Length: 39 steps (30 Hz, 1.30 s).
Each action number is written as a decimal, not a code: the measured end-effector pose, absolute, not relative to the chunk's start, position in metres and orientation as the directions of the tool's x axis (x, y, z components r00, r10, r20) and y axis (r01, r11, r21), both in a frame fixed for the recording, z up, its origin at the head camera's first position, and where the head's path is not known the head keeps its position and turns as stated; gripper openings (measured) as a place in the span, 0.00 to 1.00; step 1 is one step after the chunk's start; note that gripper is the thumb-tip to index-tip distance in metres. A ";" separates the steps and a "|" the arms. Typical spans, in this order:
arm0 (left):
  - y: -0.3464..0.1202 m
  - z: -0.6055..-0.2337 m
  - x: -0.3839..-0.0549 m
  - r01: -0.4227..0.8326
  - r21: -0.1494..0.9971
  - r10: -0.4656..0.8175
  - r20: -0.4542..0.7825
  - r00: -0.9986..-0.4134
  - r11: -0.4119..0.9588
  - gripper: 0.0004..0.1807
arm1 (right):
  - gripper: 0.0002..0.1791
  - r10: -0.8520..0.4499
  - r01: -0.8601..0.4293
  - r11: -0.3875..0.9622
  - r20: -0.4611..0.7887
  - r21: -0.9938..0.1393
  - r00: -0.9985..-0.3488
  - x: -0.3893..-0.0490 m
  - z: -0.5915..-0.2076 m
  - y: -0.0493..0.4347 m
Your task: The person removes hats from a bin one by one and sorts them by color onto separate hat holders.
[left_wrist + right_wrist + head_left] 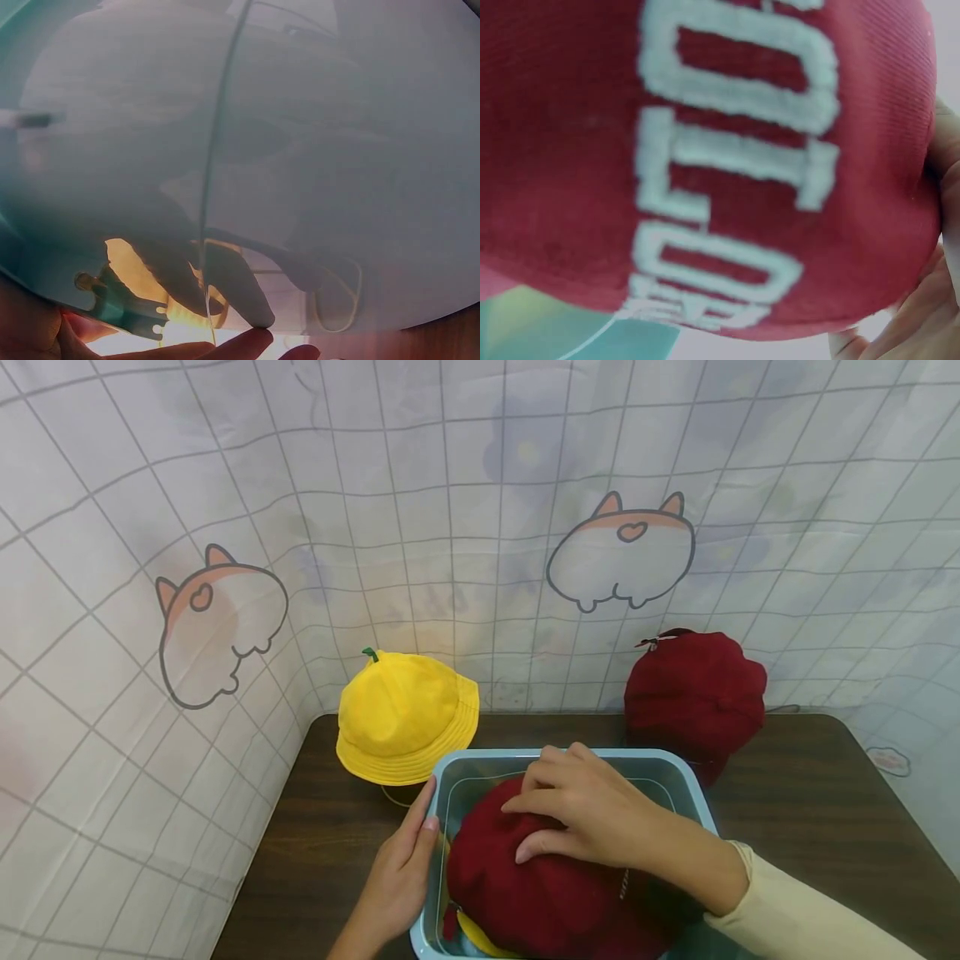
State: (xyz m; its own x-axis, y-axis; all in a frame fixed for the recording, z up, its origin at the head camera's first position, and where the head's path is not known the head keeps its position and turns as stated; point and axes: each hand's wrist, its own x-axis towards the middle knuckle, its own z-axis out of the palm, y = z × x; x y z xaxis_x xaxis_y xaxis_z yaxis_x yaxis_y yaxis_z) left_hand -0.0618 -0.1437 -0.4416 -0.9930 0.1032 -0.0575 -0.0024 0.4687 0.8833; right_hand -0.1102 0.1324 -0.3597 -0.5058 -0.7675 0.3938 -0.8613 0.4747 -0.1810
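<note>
A dark red cap (510, 893) with white embroidered letters lies in a light blue plastic basin (555, 752). My right hand (592, 802) grips the cap's top, its fingers and thumb bent into the cloth. Up close in the right wrist view, the lettered red cap (885, 150) has the right hand (922, 315) at its edge. My left hand (393, 877) lies along the basin's left side, fingers fairly straight. The left wrist view shows fingertips of that hand (240, 345) touching the smooth basin wall (300, 165). Something yellow (480, 935) peeks out beneath the cap.
Behind the basin's left corner, a yellow bucket hat (405, 710) with a green tip is propped up, a thin ring under it. Another dark red cap (693, 693) is raised at the back right. The dark wooden table (322, 827) meets a grid-patterned curtain (495, 568).
</note>
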 end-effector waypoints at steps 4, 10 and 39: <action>-0.144 -0.440 -0.063 -0.021 0.886 0.111 -0.081 -0.990 0.462 0.28 | 0.26 -0.746 -0.858 0.477 0.427 -0.192 -0.510 -0.110 -0.356 0.136; -0.144 -0.440 -0.063 -0.017 0.891 0.118 -0.079 -0.990 0.454 0.28 | 0.26 -0.707 -0.869 0.453 0.513 -0.202 -0.487 -0.111 -0.352 0.141; -0.145 -0.441 -0.062 0.005 0.882 0.108 -0.052 -0.993 0.471 0.28 | 0.33 -0.501 -0.824 0.519 0.700 -0.227 -0.509 -0.114 -0.280 0.185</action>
State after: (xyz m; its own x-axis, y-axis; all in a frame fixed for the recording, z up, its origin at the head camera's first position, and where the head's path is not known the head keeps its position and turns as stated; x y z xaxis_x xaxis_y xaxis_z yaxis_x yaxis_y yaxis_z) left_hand -0.0616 -0.1451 -0.4411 -0.9928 0.1076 -0.0519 0.0050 0.4713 0.8819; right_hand -0.1136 0.1852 -0.2804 -0.5086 -0.5015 0.6999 -0.8242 0.5187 -0.2273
